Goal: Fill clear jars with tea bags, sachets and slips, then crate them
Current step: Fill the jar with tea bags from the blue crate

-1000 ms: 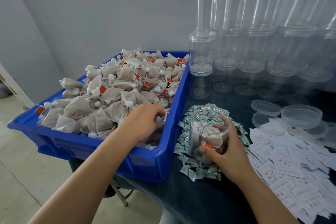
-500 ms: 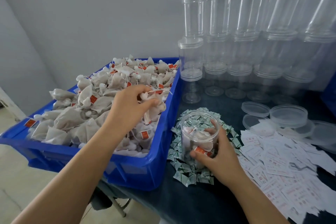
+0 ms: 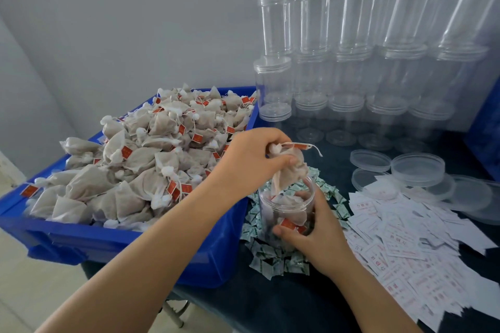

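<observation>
My left hand (image 3: 253,155) grips a bunch of tea bags (image 3: 288,170) and holds them just over the mouth of a clear jar (image 3: 284,211). The jar stands on a heap of green-and-white sachets (image 3: 273,262) and holds a few tea bags with red tags. My right hand (image 3: 316,235) wraps round the jar's right side and steadies it. A blue crate (image 3: 135,246) on the left is heaped with tea bags (image 3: 135,159). White printed slips (image 3: 411,240) lie spread on the right.
Stacks of empty clear jars (image 3: 351,67) fill the back right along the grey wall. Several loose clear lids (image 3: 416,169) lie behind the slips. A dark cloth (image 3: 270,305) covers the table, and another blue crate's edge (image 3: 487,138) shows at the far right.
My left hand lifted a bunch of tea bags out of the blue crate and carried them right, to above the jar. My right hand kept its hold on the jar.
</observation>
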